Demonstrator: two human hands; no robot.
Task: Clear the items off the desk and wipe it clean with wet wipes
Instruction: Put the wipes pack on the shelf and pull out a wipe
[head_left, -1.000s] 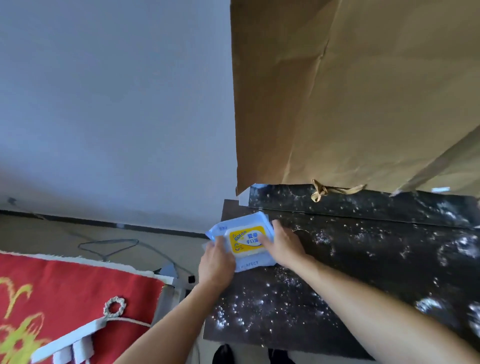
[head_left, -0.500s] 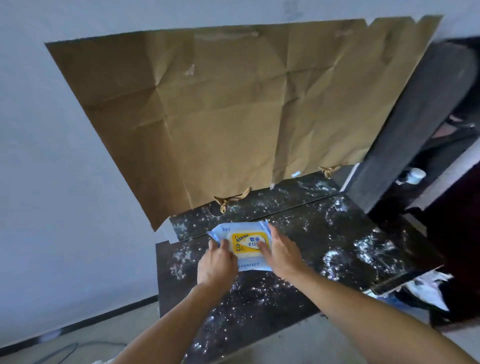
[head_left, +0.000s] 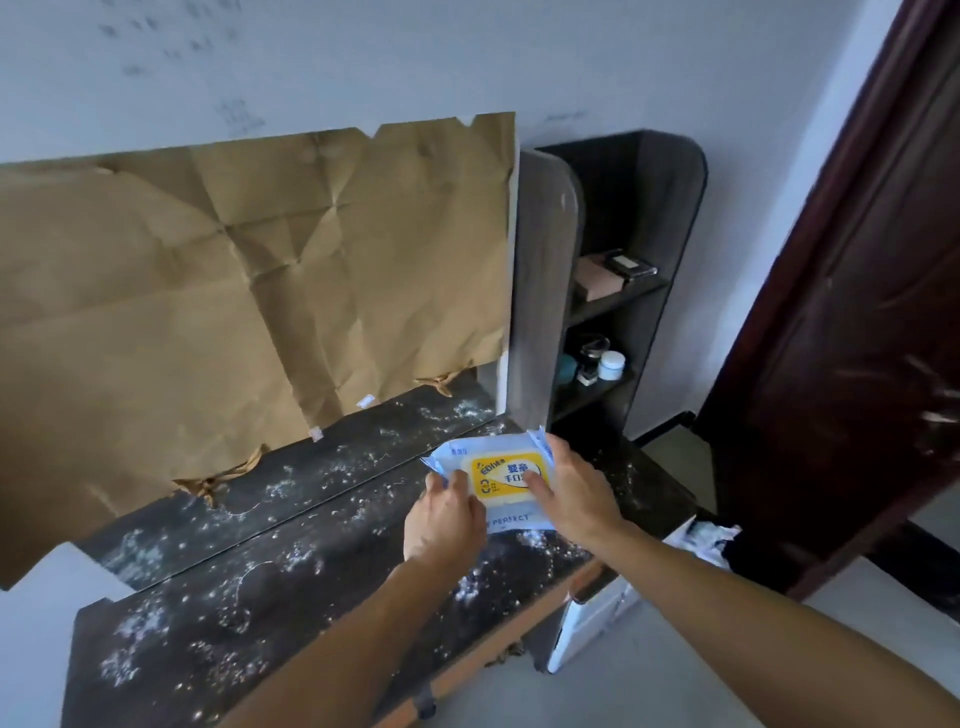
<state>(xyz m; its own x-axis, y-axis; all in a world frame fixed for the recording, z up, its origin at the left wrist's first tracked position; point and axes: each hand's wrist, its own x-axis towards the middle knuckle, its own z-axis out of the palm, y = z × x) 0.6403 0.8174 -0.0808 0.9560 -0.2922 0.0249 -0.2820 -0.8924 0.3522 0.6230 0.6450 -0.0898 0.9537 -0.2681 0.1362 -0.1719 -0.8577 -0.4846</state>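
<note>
A light blue pack of wet wipes (head_left: 496, 470) with a yellow lid label is held just above the dark desk (head_left: 291, 587), toward its right end. My left hand (head_left: 447, 514) grips the pack's near left edge. My right hand (head_left: 569, 488) holds its right side, fingertips resting on the yellow lid. The desk top is black and speckled all over with white powder and smears. The pack's lower part is partly hidden by my hands.
Crumpled brown paper (head_left: 249, 291) covers the mirror behind the desk. A dark shelf unit (head_left: 618, 291) with small jars stands at the right end. A dark red door (head_left: 852, 322) is at far right. A white bin (head_left: 597, 618) with crumpled white material sits below the desk's right corner.
The view has swung right and upward, bringing the shelf unit and door into sight. Both hands stay on the wipes pack, which has shifted toward the desk's right end.
</note>
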